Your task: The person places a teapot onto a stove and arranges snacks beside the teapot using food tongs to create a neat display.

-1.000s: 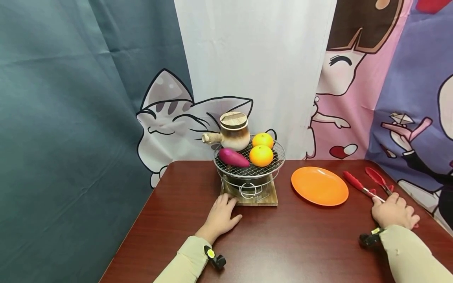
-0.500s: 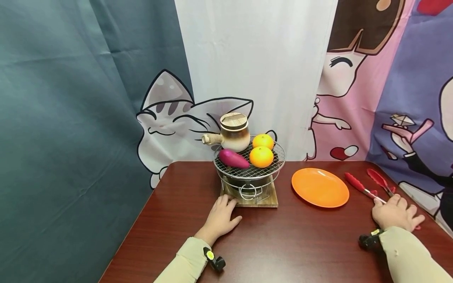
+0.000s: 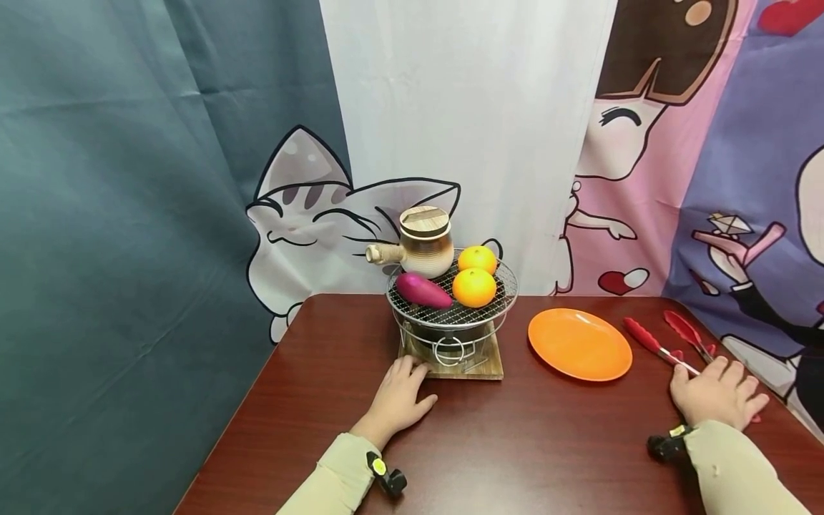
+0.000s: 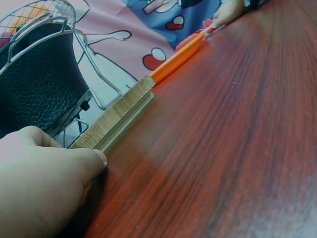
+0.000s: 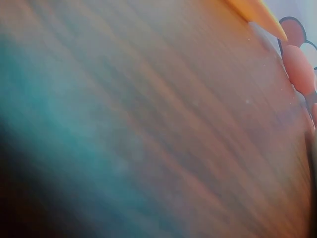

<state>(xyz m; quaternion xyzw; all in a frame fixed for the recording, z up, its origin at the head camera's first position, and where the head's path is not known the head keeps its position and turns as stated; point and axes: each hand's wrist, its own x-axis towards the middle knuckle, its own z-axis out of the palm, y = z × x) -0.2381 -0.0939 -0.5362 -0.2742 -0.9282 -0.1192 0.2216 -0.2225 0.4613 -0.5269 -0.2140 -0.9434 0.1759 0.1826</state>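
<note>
Left hand (image 3: 398, 400) flat on the dark wooden table (image 3: 515, 443), fingers relaxed and spread a little, holding nothing; fingertips touching the near edge of the wooden board (image 3: 479, 366) just ahead, confirmed in the left wrist view with knuckles against the board (image 4: 116, 119). On that board, a small black stove in a wire stand (image 3: 450, 342), topped by a round wire grill (image 3: 498, 297). On the grill, up and ahead of the left hand: a purple sweet potato (image 3: 422, 290) nearest, two oranges (image 3: 474, 286) to its right, one behind the other, and a lidded clay pot with a side handle (image 3: 425, 242) at the back.

Right hand (image 3: 714, 392) resting palm down over the handle end of the red-tipped tongs (image 3: 663, 342), fingers loosely extended across them; whether curled round the handle, cannot tell from here. Tong arms spread apart, red tips pointing away from the hand toward the backdrop. Orange plate (image 3: 579, 345) to the left of the right hand, just beside the tongs, between them and the stove board. Right wrist view mostly blurred table surface, with the plate edge (image 5: 257, 12) and a red tong tip (image 5: 299, 67) at the upper right.

Both wrists in pale beige sleeves (image 3: 335, 479), a cartoon-printed cloth backdrop (image 3: 322, 207) hanging behind the table
</note>
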